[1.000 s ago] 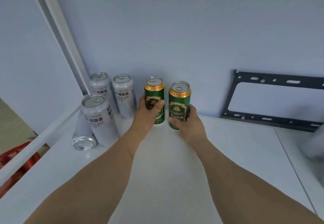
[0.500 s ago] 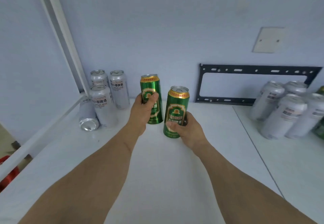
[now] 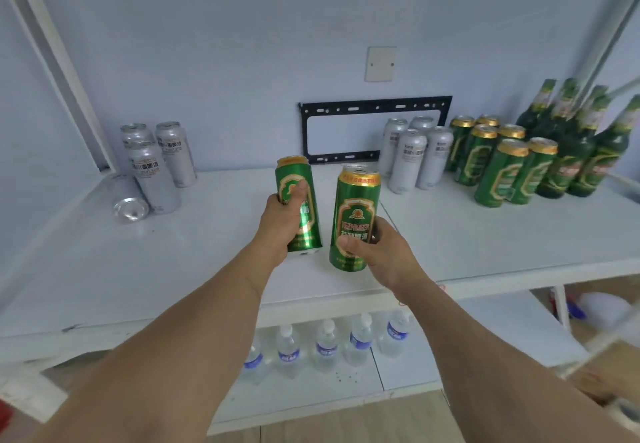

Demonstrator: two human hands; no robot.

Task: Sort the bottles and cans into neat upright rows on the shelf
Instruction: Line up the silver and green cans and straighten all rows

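Note:
My left hand (image 3: 282, 222) grips a green beer can (image 3: 302, 221), lifted off the white shelf (image 3: 138, 269). My right hand (image 3: 382, 257) grips a second green can (image 3: 355, 214) just to its right, also upright. At the back left stand three silver cans (image 3: 152, 172) with a fourth silver can (image 3: 126, 196) lying on its side. At the right stand several silver cans (image 3: 414, 157), several green cans (image 3: 498, 165) and green glass bottles (image 3: 581, 144) in rows.
A black metal bracket (image 3: 374, 110) is fixed to the wall behind the shelf. A lower shelf (image 3: 398, 373) holds several water bottles (image 3: 325, 345). White frame posts (image 3: 52, 58) rise at left and right.
Both hands have pulled the two green cans away from the back wall, lifted them and carried them rightward; my view has swung right, bringing the right-hand rows into sight.

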